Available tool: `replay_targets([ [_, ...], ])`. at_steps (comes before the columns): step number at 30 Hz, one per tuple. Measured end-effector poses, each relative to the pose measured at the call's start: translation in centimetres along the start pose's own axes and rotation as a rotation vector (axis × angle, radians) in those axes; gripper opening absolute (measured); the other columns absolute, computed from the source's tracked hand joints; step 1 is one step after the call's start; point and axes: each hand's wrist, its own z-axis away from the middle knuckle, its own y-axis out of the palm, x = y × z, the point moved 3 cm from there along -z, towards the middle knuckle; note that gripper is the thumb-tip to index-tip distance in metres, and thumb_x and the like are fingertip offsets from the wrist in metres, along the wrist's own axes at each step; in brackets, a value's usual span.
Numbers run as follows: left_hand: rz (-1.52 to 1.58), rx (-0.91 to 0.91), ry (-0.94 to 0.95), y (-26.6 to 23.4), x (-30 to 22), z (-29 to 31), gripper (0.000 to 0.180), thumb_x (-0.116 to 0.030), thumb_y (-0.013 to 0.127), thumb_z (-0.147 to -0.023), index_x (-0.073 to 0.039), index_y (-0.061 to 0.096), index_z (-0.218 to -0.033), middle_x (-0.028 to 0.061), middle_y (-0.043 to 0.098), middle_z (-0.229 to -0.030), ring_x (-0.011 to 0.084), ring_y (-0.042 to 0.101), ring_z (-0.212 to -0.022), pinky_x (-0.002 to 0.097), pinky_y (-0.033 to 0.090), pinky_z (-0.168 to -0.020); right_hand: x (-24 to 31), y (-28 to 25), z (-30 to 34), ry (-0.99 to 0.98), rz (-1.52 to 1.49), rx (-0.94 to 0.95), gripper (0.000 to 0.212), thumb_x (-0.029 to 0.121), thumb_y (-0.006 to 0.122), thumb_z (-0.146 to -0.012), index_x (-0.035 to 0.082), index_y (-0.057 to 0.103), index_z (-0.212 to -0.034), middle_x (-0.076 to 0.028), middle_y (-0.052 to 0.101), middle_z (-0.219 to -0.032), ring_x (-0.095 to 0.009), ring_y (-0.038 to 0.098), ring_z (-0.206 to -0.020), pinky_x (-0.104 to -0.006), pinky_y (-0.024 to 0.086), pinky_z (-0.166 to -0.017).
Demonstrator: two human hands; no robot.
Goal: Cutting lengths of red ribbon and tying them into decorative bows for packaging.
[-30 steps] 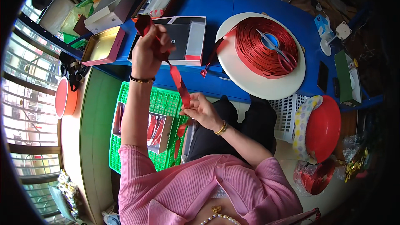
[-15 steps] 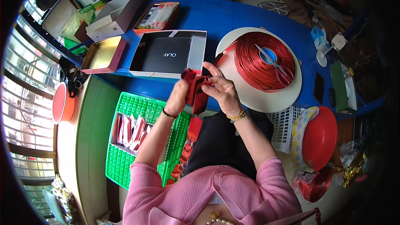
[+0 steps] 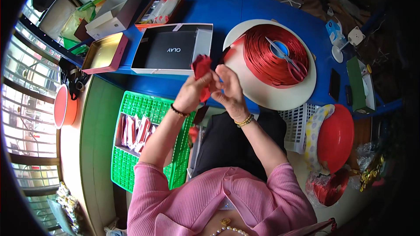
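A folded dark red ribbon (image 3: 201, 66) stands up out of my left hand (image 3: 189, 95), whose fingers are closed round it. More of its red shows below the fingers, near the palm. My right hand (image 3: 231, 92) is close beside, on the right, its fingers stretched and thumb apart. Whether its fingertips touch the ribbon is hard to tell. To the right, a large coil of red ribbon (image 3: 262, 72) lies on a round cream board (image 3: 273, 97). Scissors (image 3: 286, 57) rest on top of the coil. Just beyond my hands sits a black-and-white box (image 3: 164, 51).
Below the blue table (image 3: 221, 6), a green plastic crate (image 3: 131, 166) holds a box of wrapped red pieces (image 3: 136, 133). At the right are a red basin (image 3: 337, 137), a white basket (image 3: 292, 129) and a green box (image 3: 359, 85). A pink-and-gold tray (image 3: 105, 54) stands at left.
The ribbon has been raised and turned upright in my left hand. My right fingers, earlier on the ribbon, have straightened away from it. The view has shifted slightly.
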Motion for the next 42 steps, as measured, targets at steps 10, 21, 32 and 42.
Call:
replay_targets([
  [10, 0.223, -0.185, 0.311, -5.5, -6.8, -1.6, 0.035, -0.036, 0.041, -0.095, -0.004, 0.055, -0.091, -0.0009, 0.043, -0.061, 0.0084, 0.035, -0.048, 0.0256, 0.033, -0.051, -5.1, 2.9, 7.1, 0.538, -0.240, 0.332, 0.030, 0.009, 0.060, -0.087, -0.002, 0.043, -0.109, -0.009, 0.060, -0.093, -0.015, 0.062, -0.088, -0.0261, 0.050, -0.078],
  [21, -0.187, 0.013, 0.251, -2.8, 1.8, 1.7, 0.058, -0.038, 0.074, -0.073, -0.001, 0.052, -0.112, -0.0003, 0.055, -0.089, 0.0089, 0.052, -0.082, 0.0248, 0.045, -0.071, 3.2, 1.2, -1.9, -0.021, -0.067, 0.120, 0.012, 0.001, 0.062, -0.081, 0.000, 0.064, -0.093, -0.012, 0.044, -0.134, -0.018, 0.041, -0.122, -0.0321, 0.036, -0.099],
  [32, 0.232, -0.008, 0.253, -2.0, -3.7, 0.0, 0.032, -0.030, 0.036, -0.097, -0.001, 0.052, -0.096, 0.0076, 0.055, -0.079, 0.0192, 0.055, -0.071, 0.0354, 0.045, -0.078, -4.2, 0.5, 2.3, 0.255, 0.112, 0.336, 0.088, 0.039, 0.075, -0.072, -0.001, 0.027, -0.134, -0.014, 0.052, -0.119, -0.019, 0.052, -0.110, -0.0332, 0.039, -0.095],
  [42, 0.336, -0.291, 0.382, -11.1, -3.2, -1.3, 0.042, -0.042, 0.039, -0.095, -0.004, 0.056, -0.086, -0.0005, 0.042, -0.060, 0.0098, 0.030, -0.045, 0.0265, 0.034, -0.057, -0.7, 1.2, 4.5, 0.473, -0.094, 0.453, 0.013, 0.005, 0.061, -0.086, 0.000, 0.056, -0.096, -0.005, 0.061, -0.096, -0.010, 0.059, -0.087, -0.0234, 0.048, -0.079],
])
